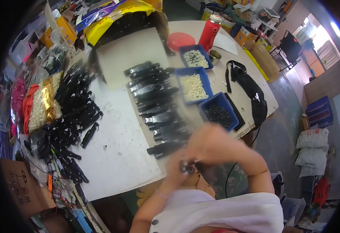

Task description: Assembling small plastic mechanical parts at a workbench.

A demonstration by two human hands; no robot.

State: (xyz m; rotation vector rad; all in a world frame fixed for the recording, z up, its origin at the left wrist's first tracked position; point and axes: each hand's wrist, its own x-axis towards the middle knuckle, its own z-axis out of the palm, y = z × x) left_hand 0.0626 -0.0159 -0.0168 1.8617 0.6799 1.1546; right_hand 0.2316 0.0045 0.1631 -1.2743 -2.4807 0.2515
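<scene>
My left hand [173, 171] is closed round a black plastic piece [188, 167], whose round end shows just above my lap at the table's near edge. Close against it, my right hand [210, 143] is bent over and smeared by motion, its fingers hidden. Just beyond both hands, a row of long black plastic pieces [154, 91] lies side by side on a pale board. Right of that row stand three blue trays: one of small black parts [218, 115], one of cream parts [193, 86], one of mixed pale and dark parts [195, 58].
A heap of black pieces [74, 105] covers the table's left side. Farther back are a red flask [210, 33], a red lid [181, 40] and a small metal cup [215, 55]. A black strap-like pouch [251, 91] lies at right. An open carton [127, 39] stands behind.
</scene>
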